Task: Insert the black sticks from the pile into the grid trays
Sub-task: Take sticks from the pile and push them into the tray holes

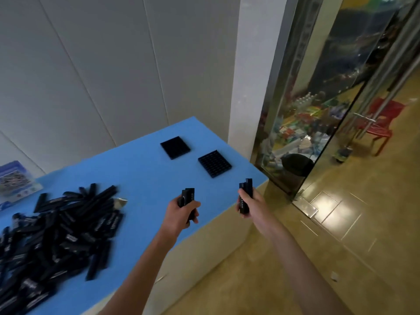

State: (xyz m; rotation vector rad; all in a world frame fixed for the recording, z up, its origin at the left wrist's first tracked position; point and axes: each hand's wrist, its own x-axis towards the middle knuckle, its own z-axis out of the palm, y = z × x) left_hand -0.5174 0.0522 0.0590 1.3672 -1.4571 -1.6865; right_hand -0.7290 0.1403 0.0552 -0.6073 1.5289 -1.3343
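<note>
1. Far left, a blue printed card [13, 180] leans at the back of the blue table [145, 173], against the pale wall panels.
2. Next along, the pile of black sticks [56, 233] sprawls over the left part of the table, a heap lying every which way, some with pale lettering, all a bit blurred.
3. Now my left hand [181, 212]: the arm reaches forward from the lower middle of the view, bare forearm angled up and to the right, the hand held above the table near its front edge. My fingers are curled round a small bunch of sticks [187, 197], thumb across the front, the stick ends poking up out of my fist.
4. Beyond that hand, toward the table's far corner, lie two grid trays, flat and apart from each other: the far tray [175, 147] dark and flat-looking, the near tray [214, 164] showing its rows of cells. I cannot tell whether any cell holds a stick.
5. My right hand [248, 204] is out past the table's right edge, over the tan tiled floor [295, 258], arm stretched forward. Its fingers are wrapped round a second bunch of sticks [246, 194], held upright, tops standing above my knuckles.
6. Far right, a glass door [318, 110] with reflections, and a red chair [381, 123] behind it.
</note>
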